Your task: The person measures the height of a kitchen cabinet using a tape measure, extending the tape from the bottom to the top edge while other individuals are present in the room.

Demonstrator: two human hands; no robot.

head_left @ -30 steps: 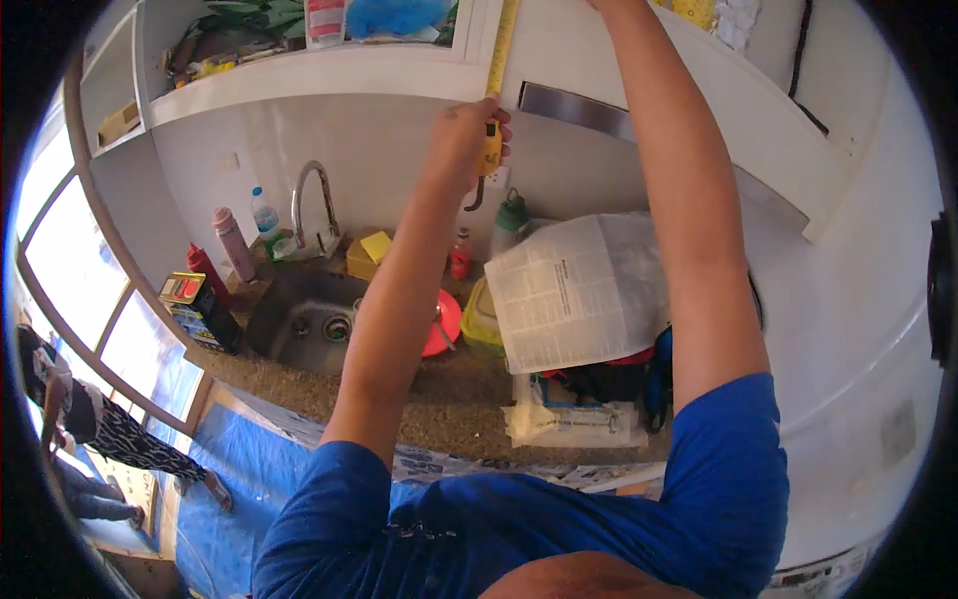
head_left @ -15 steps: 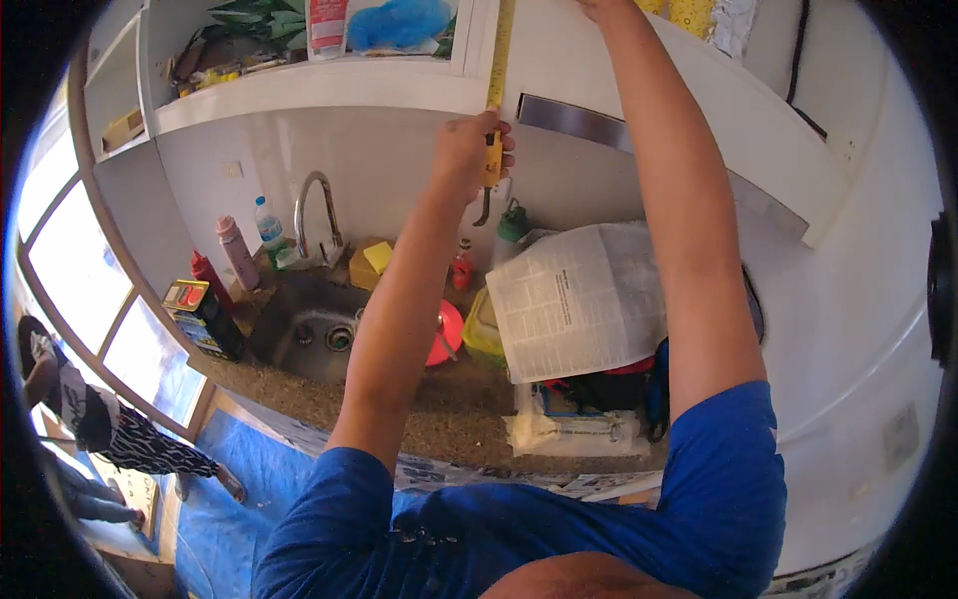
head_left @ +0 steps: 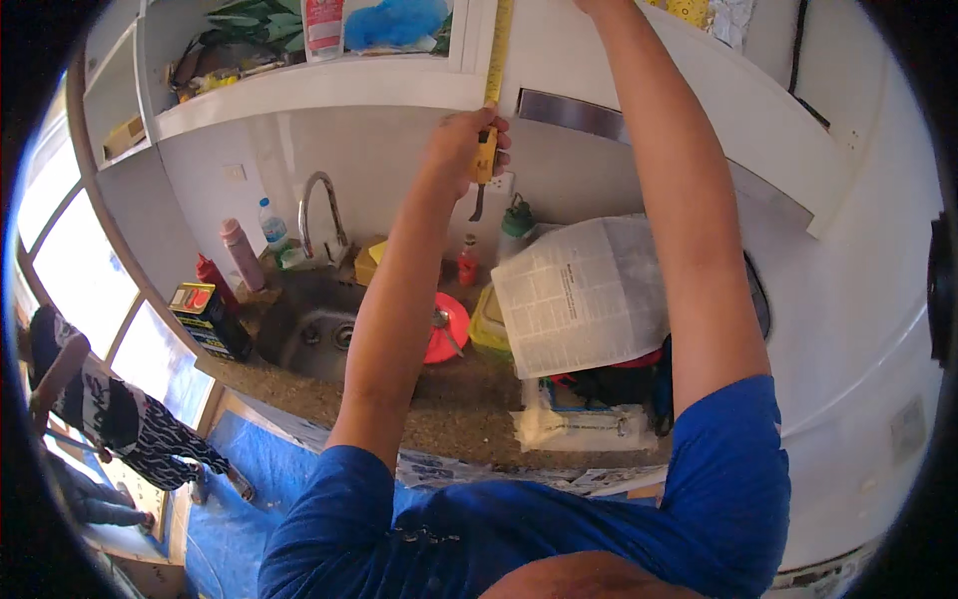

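Note:
My left hand [head_left: 461, 150] is raised in front of the wall and is closed around the yellow case of a tape measure [head_left: 486, 157]. The yellow tape blade [head_left: 497, 55] runs straight up from the case along the edge of the white wall cabinet [head_left: 639, 75]. My right arm reaches up over the cabinet door; its hand [head_left: 587, 5] is cut off by the top edge of the picture, so its grip is hidden. Both arms wear short blue sleeves.
Below lies a speckled counter [head_left: 449, 419] with a steel sink [head_left: 314, 329] and tap [head_left: 319, 205], several bottles, a red plate [head_left: 446, 329], a sheet of newspaper [head_left: 584, 295] and a yellow-black tin [head_left: 208, 317]. An open shelf [head_left: 309, 85] holds clutter. Another person [head_left: 120, 419] stands lower left on blue floor sheeting.
My left hand with the tape measure case has stayed near the cabinet's lower edge, shifting only slightly. The person at lower left has moved a little.

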